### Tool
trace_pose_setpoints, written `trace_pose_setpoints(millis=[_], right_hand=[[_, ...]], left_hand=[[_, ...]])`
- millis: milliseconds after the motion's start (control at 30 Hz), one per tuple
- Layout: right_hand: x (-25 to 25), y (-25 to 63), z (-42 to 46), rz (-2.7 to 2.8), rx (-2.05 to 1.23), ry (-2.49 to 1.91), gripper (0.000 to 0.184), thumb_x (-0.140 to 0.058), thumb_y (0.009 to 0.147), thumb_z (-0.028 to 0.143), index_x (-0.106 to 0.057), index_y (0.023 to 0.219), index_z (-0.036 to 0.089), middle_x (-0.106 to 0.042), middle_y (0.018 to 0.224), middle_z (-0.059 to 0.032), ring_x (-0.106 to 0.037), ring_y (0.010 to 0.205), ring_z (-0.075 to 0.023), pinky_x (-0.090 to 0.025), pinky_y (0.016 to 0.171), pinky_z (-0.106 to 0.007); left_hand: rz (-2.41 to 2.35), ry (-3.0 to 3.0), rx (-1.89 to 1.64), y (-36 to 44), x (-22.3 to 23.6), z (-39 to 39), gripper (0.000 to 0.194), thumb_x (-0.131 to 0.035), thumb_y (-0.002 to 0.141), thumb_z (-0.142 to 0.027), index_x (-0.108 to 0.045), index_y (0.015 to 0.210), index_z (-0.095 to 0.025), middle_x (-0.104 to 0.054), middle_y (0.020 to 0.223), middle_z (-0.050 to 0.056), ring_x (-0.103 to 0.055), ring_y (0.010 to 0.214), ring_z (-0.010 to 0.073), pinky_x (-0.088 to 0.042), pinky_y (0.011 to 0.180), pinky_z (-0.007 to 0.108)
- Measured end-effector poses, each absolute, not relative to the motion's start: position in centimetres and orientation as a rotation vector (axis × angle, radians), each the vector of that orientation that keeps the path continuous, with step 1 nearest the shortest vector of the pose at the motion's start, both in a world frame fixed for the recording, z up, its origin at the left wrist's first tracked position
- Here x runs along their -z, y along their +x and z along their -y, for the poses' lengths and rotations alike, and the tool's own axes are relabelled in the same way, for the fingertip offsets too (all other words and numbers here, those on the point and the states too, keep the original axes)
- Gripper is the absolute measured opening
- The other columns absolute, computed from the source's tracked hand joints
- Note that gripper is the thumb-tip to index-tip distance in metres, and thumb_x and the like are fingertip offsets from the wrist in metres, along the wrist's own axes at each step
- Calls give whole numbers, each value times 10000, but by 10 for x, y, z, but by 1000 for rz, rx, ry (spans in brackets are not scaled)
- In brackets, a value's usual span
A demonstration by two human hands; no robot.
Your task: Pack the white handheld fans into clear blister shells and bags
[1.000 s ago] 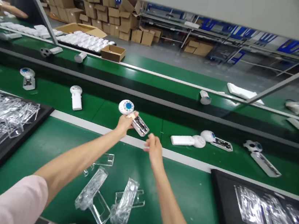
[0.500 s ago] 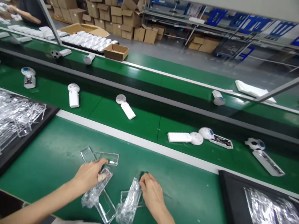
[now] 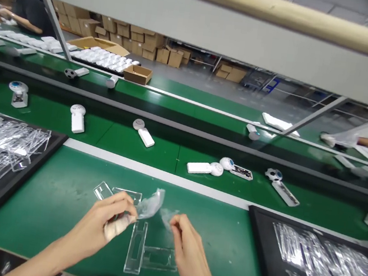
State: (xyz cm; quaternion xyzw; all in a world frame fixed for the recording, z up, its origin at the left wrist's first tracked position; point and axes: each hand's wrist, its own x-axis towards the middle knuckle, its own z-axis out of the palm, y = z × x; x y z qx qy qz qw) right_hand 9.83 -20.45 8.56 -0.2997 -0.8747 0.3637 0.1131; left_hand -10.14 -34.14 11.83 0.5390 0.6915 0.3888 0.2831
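The person's left hand (image 3: 100,222), a pale wrap around one finger (image 3: 115,227), has its grip closed on a crumpled sheet of clear plastic film (image 3: 150,204), whose long axis runs up and to the right, away from the hand. The right hand (image 3: 188,245) sits a short way to the right, its grip drawn nearly together at a smaller wisp of clear film (image 3: 167,218); whether it is clamped on the wisp is hard to tell.

Below the hands, a long transparent plastic blister shell (image 3: 135,247) lies on the green desk (image 3: 41,214), its long axis pointing away from the person. A second transparent shell (image 3: 159,259) lies crosswise, just beside its lower end. Two more clear shells (image 3: 117,194) lie beyond the left hand.

Black-rimmed trays (image 3: 36,166) and (image 3: 260,238) of heaped clear shells flank the work area. Past a white strip (image 3: 152,175), a green conveyor belt (image 3: 164,156) carries white handheld devices with round heads (image 3: 78,118). One has a football-patterned head (image 3: 273,174). Any markings on them are too small to read. A co-worker's arm (image 3: 22,26) shows at the far upper left.
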Motion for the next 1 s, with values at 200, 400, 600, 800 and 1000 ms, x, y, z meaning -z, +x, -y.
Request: trace_pose_setpoints(millis=[200,400,600,800,1000], right_hand=[[-126,84,197,2432,-962,-770,136,-341,943,225,-456,873,246,-531,757,23,-510,635,-120,-401,605,-232],[-157,76,197,2374,-918,-708,130,-370,927,223,-492,892,246,-537,755,16,-503,608,-124,-399,569,-238],[-168,63,207,2300,-1089,-691,132,-395,916,256,-523,887,241,-526,725,23,-465,557,-112,-385,512,-226],[-158,51,211,2291,-1225,-705,203,-393,911,292,-510,1062,224,-520,711,22,-476,530,-104,-429,518,-222],[-150,34,230,2187,-1499,-662,243,-410,906,334,-478,1116,234,-529,745,22,-518,501,-94,-455,481,-202]], left_hand=[[-1781,1450,-1253,-116,-137,322,154,-491,878,-245,-617,799,-204,-567,837,39,-536,736,146,-395,616,252],[-1655,1280,-1426,-122,-132,317,108,-564,823,-258,-628,769,-190,-530,836,35,-518,703,135,-404,595,251],[-1512,1033,-1503,-138,-149,332,131,-661,745,-280,-606,721,-164,-551,936,42,-492,512,51,-399,457,203],[-1302,850,-1498,-159,-145,333,202,-676,746,-317,-567,717,-150,-603,868,36,-503,443,42,-348,388,178],[-1089,778,-1280,-153,-144,350,195,-726,702,-288,-604,735,-140,-594,1128,120,-672,636,169,-389,403,198]])
